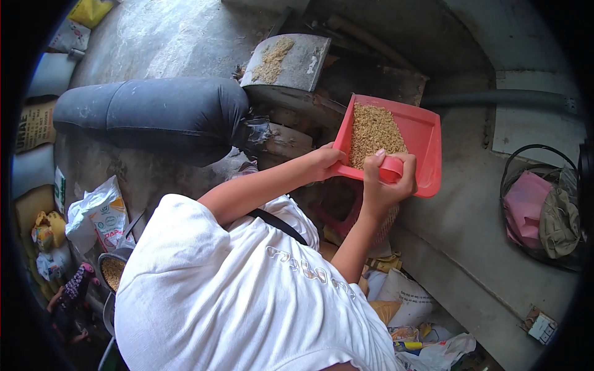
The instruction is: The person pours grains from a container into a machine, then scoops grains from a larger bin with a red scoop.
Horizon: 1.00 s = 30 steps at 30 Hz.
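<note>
A red plastic dustpan-shaped scoop (427, 133) is held in front of me, with a heap of yellow-brown grain (374, 133) in its left part. My right hand (391, 179) is wrapped round the scoop's short red handle, thumb on top. At the scoop's near left corner, my left hand (332, 162) grips the rim; its fingers underneath are hidden. Just beyond the scoop is a curved metal cover (297, 55) with a patch of loose grain (272, 60) on it.
A bulging dark grey cloth tube (154, 117) lies to the left. Below it are a white printed sack (102, 213) and a metal container (112, 272) with grain. A dark basket (538, 154) holding pink and olive cloth stands right. Several bags (405, 297) lie below my right arm.
</note>
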Each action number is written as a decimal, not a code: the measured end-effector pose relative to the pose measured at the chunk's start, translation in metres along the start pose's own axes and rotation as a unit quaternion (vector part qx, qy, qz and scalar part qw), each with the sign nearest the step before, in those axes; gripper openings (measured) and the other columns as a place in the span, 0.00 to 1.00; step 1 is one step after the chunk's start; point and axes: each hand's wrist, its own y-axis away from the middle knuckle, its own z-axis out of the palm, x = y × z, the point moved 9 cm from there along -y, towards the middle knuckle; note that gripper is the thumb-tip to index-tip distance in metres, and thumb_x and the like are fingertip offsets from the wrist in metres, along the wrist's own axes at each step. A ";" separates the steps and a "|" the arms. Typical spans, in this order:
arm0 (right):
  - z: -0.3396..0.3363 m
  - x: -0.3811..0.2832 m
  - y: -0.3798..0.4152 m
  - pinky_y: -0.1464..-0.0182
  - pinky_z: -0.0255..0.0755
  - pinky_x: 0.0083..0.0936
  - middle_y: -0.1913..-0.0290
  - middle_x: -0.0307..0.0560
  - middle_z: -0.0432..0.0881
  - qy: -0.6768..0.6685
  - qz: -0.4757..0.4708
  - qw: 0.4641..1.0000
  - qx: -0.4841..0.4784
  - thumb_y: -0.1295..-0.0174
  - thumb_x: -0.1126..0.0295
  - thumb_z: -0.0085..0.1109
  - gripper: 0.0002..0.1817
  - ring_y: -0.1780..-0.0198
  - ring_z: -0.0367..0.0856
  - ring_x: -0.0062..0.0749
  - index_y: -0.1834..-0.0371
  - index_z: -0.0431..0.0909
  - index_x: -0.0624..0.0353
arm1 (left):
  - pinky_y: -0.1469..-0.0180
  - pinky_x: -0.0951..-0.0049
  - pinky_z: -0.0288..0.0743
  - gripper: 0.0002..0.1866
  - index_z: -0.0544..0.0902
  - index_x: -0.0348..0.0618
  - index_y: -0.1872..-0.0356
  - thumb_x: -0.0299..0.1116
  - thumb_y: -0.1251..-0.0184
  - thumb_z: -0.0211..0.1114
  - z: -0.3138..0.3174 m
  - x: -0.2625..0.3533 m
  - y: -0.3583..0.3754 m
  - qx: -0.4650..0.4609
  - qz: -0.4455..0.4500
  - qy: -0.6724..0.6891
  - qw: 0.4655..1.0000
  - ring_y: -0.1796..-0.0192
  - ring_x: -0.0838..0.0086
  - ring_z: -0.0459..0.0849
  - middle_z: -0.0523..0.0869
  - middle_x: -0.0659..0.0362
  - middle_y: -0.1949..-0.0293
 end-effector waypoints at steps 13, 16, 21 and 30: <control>-0.003 0.001 0.001 0.78 0.64 0.21 0.86 0.42 0.66 -0.009 -0.002 1.000 0.001 0.63 0.77 0.54 0.08 0.84 0.65 0.27 0.84 0.63 0.61 | 0.59 0.72 0.75 0.22 0.60 0.37 0.49 0.17 0.48 0.46 0.006 0.001 0.006 0.008 -0.002 -0.002 1.000 0.57 0.67 0.76 0.70 0.52 0.56; -0.003 0.002 0.001 0.78 0.64 0.21 0.86 0.42 0.66 -0.009 0.005 1.000 0.002 0.63 0.77 0.53 0.08 0.84 0.65 0.26 0.84 0.63 0.61 | 0.59 0.72 0.75 0.22 0.60 0.37 0.49 0.17 0.48 0.45 0.004 0.000 0.005 0.011 0.000 -0.007 1.000 0.58 0.67 0.76 0.70 0.52 0.56; -0.004 0.004 0.002 0.78 0.64 0.21 0.86 0.42 0.66 -0.017 0.011 1.000 0.003 0.63 0.78 0.53 0.08 0.84 0.65 0.26 0.84 0.62 0.61 | 0.59 0.72 0.75 0.22 0.59 0.37 0.49 0.17 0.49 0.45 0.001 0.001 0.003 0.008 0.008 -0.014 1.000 0.58 0.67 0.76 0.70 0.52 0.56; -0.003 0.005 0.003 0.79 0.63 0.21 0.86 0.41 0.66 -0.016 0.005 1.000 0.005 0.63 0.77 0.54 0.08 0.85 0.65 0.27 0.84 0.62 0.61 | 0.57 0.71 0.74 0.23 0.59 0.37 0.48 0.17 0.49 0.45 0.005 0.004 0.007 0.003 0.011 -0.021 1.000 0.55 0.66 0.74 0.69 0.51 0.55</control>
